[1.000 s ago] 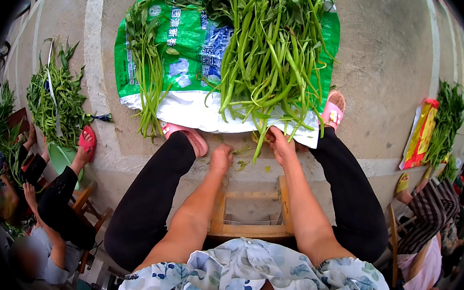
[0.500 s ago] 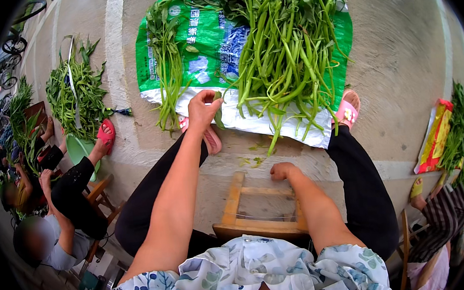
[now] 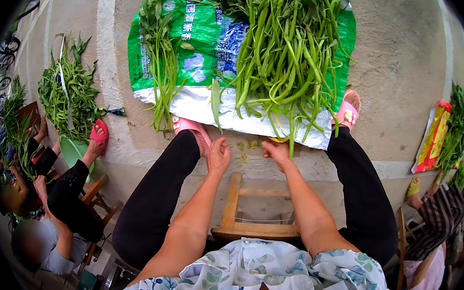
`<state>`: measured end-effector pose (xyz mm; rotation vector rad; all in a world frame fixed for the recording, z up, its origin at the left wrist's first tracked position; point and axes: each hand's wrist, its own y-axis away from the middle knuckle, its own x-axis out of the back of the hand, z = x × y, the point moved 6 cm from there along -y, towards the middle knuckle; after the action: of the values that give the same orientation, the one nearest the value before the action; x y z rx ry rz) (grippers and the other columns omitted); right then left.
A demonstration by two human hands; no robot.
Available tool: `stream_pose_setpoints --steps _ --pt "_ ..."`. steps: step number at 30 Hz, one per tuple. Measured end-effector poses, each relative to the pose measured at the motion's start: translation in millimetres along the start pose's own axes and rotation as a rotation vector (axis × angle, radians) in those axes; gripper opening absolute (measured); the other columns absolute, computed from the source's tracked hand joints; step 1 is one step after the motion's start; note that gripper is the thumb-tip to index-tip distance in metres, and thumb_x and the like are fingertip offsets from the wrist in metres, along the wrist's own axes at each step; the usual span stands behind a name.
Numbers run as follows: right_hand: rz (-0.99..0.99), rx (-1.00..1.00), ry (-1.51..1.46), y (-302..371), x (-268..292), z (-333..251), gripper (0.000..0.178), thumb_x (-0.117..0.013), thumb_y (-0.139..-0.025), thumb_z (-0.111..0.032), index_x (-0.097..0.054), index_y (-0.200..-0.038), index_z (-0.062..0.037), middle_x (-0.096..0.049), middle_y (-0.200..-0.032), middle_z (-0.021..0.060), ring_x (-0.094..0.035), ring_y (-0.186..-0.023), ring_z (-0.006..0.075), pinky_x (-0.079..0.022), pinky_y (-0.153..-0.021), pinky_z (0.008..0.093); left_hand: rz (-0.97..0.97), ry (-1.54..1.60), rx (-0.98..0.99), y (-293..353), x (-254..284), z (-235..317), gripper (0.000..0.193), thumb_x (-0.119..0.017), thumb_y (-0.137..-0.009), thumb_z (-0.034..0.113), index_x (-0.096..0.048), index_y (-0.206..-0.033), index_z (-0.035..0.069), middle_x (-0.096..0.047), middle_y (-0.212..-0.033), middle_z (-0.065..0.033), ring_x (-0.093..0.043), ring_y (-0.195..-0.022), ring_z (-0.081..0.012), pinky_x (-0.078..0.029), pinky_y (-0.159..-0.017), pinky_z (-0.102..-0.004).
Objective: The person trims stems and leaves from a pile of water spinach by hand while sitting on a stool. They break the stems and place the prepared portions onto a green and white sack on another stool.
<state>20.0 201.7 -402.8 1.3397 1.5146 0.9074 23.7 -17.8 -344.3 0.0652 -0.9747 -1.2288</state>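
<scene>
A large heap of long-stemmed leafy greens (image 3: 285, 59) lies on a green and white woven sack (image 3: 201, 65) in front of me. Along the sack's left side is a smaller bunch of the same greens (image 3: 163, 68). A single long leaf (image 3: 216, 105) rests on the white edge between them. Just below that leaf is my left hand (image 3: 218, 156), fingers loosely bent and with nothing visible in them. My right hand (image 3: 276, 153) is closed by the sack's near edge, under the heap's stem ends. A yellowish bit shows beside it; what the fingers hold is hidden.
A wooden stool frame (image 3: 231, 202) stands between my legs, and plant scraps (image 3: 243, 152) lie on the concrete. My feet in pink slippers (image 3: 349, 114) flank the sack. People sit on both sides, near other piles of greens (image 3: 70, 98) and a green basin (image 3: 74, 157).
My left hand has let go of the leaf, now on the sack edge, and drawn back toward me. My right hand has risen slightly toward the sack's near edge.
</scene>
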Motion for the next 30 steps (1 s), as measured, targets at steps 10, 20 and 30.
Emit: stream_pose_setpoints --steps 10,20,30 --pt "-0.181 -0.193 -0.054 0 -63 35 0.035 -0.059 -0.081 -0.022 -0.051 -0.112 -0.0053 -0.056 -0.095 0.0016 -0.053 -0.083 0.0134 -0.047 -0.068 0.0267 -0.234 0.071 0.016 -3 -44 -5 0.03 -0.055 -0.071 0.007 -0.051 -0.1 0.002 -0.059 -0.08 -0.006 -0.055 -0.066 -0.012 -0.045 -0.061 -0.0255" --pt "-0.73 -0.268 1.356 15 61 62 0.035 -0.059 -0.071 -0.025 -0.061 -0.104 -0.0124 -0.063 -0.095 0.0058 -0.057 -0.08 0.0201 -0.046 -0.071 0.0322 -0.714 -0.734 0.067 53 -15 -92 0.025 -0.054 -0.072 0.017 -0.061 -0.096 0.013 -0.06 -0.096 -0.0111 -0.056 -0.09 -0.0278 -0.045 -0.078 -0.039" --pt "-0.195 0.365 0.907 4 -4 13 0.037 -0.055 -0.075 -0.026 -0.057 -0.103 -0.0011 -0.062 -0.091 0.0128 -0.059 -0.082 0.0263 -0.047 -0.072 0.035 -0.578 -0.28 -0.087 -4 -63 13 0.019 -0.049 -0.074 0.02 -0.062 -0.086 0.01 -0.061 -0.079 -0.0163 -0.058 -0.075 -0.033 -0.046 -0.068 -0.042"
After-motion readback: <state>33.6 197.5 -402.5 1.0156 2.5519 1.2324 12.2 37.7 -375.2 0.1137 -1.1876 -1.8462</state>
